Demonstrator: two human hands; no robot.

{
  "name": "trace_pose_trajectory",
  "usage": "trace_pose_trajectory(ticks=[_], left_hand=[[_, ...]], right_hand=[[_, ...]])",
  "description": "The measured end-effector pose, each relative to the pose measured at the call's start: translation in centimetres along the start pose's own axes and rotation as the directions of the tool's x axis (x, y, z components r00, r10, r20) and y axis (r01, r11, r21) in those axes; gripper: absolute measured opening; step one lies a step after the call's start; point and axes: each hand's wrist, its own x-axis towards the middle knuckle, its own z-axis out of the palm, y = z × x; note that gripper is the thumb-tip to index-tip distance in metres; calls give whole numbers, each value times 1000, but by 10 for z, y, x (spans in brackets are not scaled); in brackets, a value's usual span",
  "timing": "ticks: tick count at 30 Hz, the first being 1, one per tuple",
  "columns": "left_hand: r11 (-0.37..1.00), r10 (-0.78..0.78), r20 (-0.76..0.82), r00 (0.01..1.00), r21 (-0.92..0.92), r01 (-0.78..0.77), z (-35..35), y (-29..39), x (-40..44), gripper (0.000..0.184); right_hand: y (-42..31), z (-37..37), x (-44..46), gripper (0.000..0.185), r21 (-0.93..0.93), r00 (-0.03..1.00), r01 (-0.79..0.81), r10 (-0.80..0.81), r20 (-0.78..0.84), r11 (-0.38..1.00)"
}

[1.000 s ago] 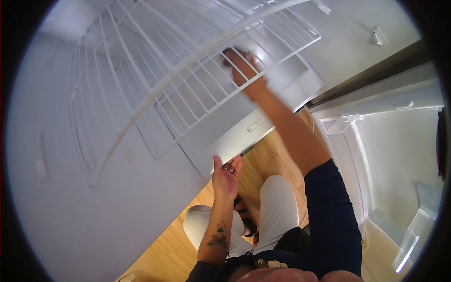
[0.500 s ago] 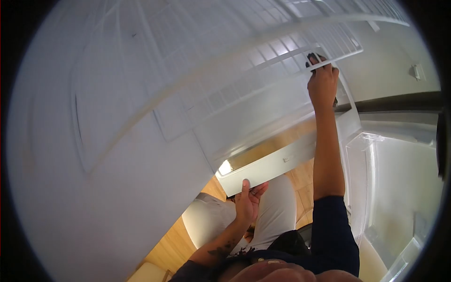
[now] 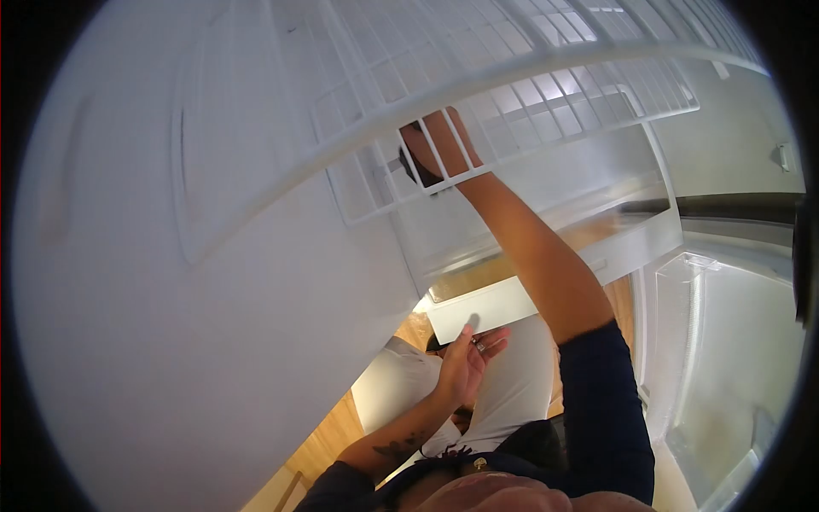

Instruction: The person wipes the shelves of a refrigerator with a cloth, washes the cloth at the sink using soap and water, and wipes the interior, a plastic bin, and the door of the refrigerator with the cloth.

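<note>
I see a pulled-out drawer with a white front (image 3: 495,309) and a clear bottom inside a fridge. My left hand (image 3: 472,363) is at the lower edge of that front, thumb against its face and fingers curled beneath it. Beneath the white wire shelf (image 3: 546,128), my right hand (image 3: 439,141) reaches over the left part of the drawer, closed around a dark cloth (image 3: 418,169). The wires of the shelf partly cover that hand and the cloth.
On the right stands the open fridge door (image 3: 734,341) with clear bins. The smooth white inner wall (image 3: 256,341) fills the left. Below are my legs in white trousers and a wooden floor (image 3: 334,431).
The drawer came outward, and my left hand moved with its front. My right hand went right with the dark cloth, then back left over the drawer. The view has shifted.
</note>
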Motion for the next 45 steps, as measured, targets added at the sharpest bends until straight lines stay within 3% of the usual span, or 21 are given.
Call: trace_pose_trajectory(ticks=[4, 6, 10, 12, 16, 18, 20, 22, 23, 25, 26, 29, 30, 32, 33, 34, 35, 36, 40, 42, 45], left_hand=[[998, -21, -20, 1000, 63, 23, -2, 3, 0, 34], [998, -15, 10, 1000, 62, 14, -2, 2, -2, 38], [998, -33, -7, 999, 51, 33, 2, 2, -1, 37], [996, -29, -11, 1000, 83, 30, 2, 2, -2, 37], [995, -61, 22, 998, 85, 59, -7, 0, 1, 37], [994, 9, 3, 1000, 110, -10, -8, -2, 1, 38], [996, -6, 2, 1000, 94, 6, -9, -2, 1, 37], [997, -20, -5, 1000, 75, 21, -10, -1, 2, 36], [997, -27, -10, 1000, 75, 28, -9, -1, 2, 36], [996, -35, -15, 999, 76, 36, -11, -3, 2, 35], [996, -38, -13, 999, 76, 39, -12, -3, 1, 36], [996, -32, -30, 999, 85, 35, -9, -1, 0, 35], [996, -26, -51, 998, 90, 30, -7, -1, -2, 33], [996, -27, -63, 998, 86, 33, -3, -1, -3, 30], [995, -24, -72, 997, 90, 31, -2, 0, -3, 28], [995, -27, -72, 997, 95, 34, -1, 0, -3, 28], [993, -37, -76, 996, 105, 44, 0, 1, -2, 27], [992, -45, -78, 996, 114, 54, 0, 1, -1, 26], [993, -22, -59, 998, 117, 29, -14, -5, -1, 32], [992, -86, -217, 972, 73, 104, -32, -13, 3, 26], [990, -137, -286, 948, 1, 144, -34, -13, 5, 22]], right_hand=[[22, 63, 29, 19, -49, 1000, 2, -1, 20, 999], [20, 74, 28, 18, -220, 995, 90, -79, 60, 971], [23, 57, 32, 19, -103, 966, 95, -67, 249, 990], [22, 42, 32, 19, -101, 967, 67, -39, 253, 993], [32, 12, 34, 20, -188, 998, -57, 54, -24, 980], [41, -3, 36, 20, -209, 983, -118, 85, -161, 971], [50, -8, 38, 20, -207, 976, -133, 92, -198, 969], [67, -3, 43, 21, -153, 937, -4, -50, -346, 988], [74, 4, 47, 21, -151, 938, -4, -49, -343, 989], [72, 16, 53, 19, -390, 895, 199, -329, -301, 899], [69, 22, 56, 17, -320, 915, 76, -193, -353, 944], [41, 38, 47, 15, -406, 892, -26, -162, -423, 914], [38, 48, 46, 15, -408, 893, -26, -162, -420, 913], [43, 63, 41, 14, -221, 932, -151, 64, -358, 964], [39, 52, 45, 14, -222, 929, -153, 64, -364, 963], [36, 36, 52, 14, -254, 981, -173, 145, -126, 952], [37, 28, 57, 14, -289, 967, -184, 226, 120, 940], [34, 27, 62, 14, -286, 969, -129, 181, 166, 950], [30, 51, 74, 14, -301, 1000, 8, -9, -2, 954], [22, 71, 75, 14, -327, 996, 52, -73, -52, 943], [15, 86, 70, 14, -325, 994, 97, -107, -15, 941]])
